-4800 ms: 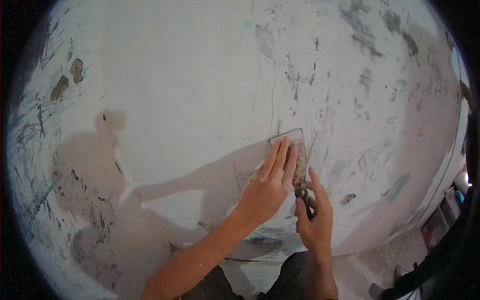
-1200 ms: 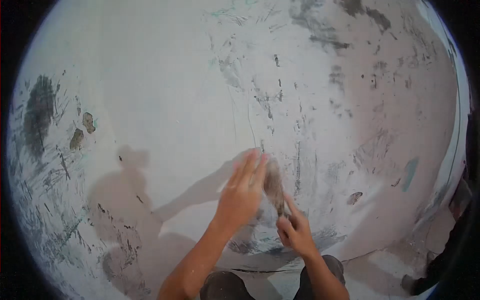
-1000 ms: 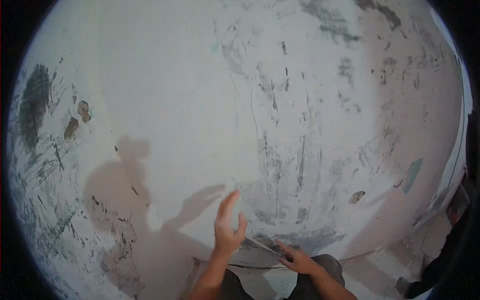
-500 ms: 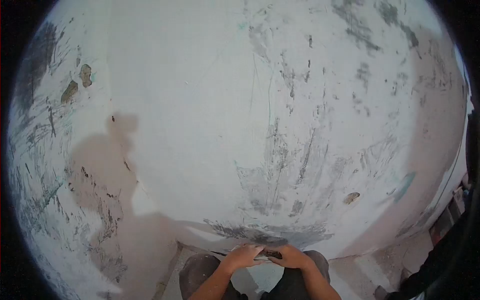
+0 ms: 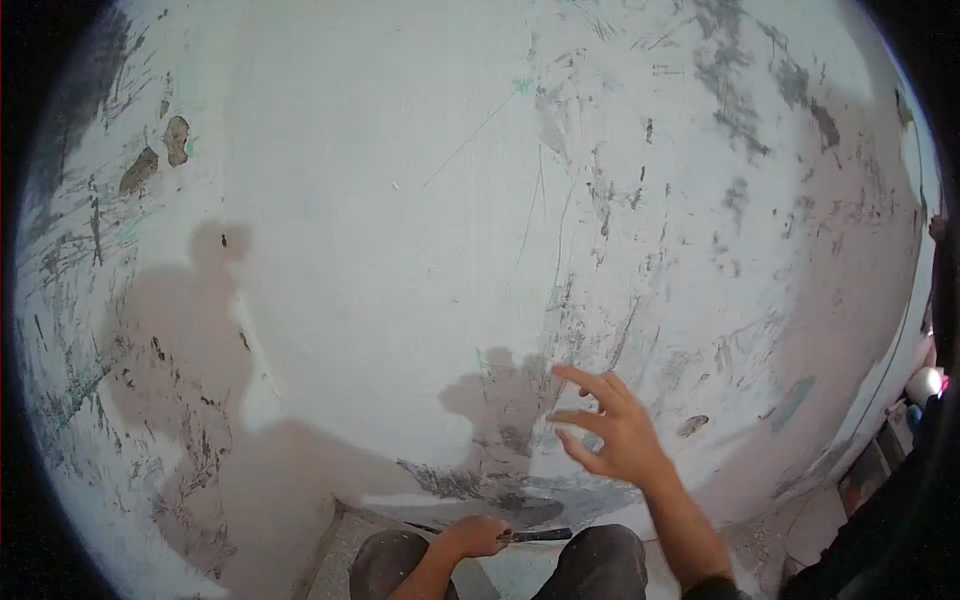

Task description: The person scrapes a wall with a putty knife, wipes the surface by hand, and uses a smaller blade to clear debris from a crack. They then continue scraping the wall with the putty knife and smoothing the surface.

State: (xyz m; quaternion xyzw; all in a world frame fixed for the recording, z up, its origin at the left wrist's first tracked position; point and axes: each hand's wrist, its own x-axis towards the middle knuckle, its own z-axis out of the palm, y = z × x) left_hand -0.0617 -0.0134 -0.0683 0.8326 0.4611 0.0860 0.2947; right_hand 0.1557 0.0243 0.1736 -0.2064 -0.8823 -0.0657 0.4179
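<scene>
My left hand [image 5: 478, 537] is closed around the handle of a flat, dark tool [image 5: 540, 535], low between my knees. The tool's blade points to the right, close to the foot of the wall. Raised in front of the scuffed wall [image 5: 380, 250], my right hand [image 5: 612, 428] has its fingers spread and bent, with nothing in them. Its shadow falls on the wall just to its left.
My bent knees [image 5: 597, 565] in grey trousers are at the bottom. At the right edge a person's dark sleeve [image 5: 880, 510] shows beside some boxes and a white round object [image 5: 923, 384]. A chipped hole [image 5: 692, 426] marks the lower right wall.
My right hand has left the tool and risen to the right, its fingers now spread. My left hand still holds the tool, whose blade now shows. The view has shifted slightly.
</scene>
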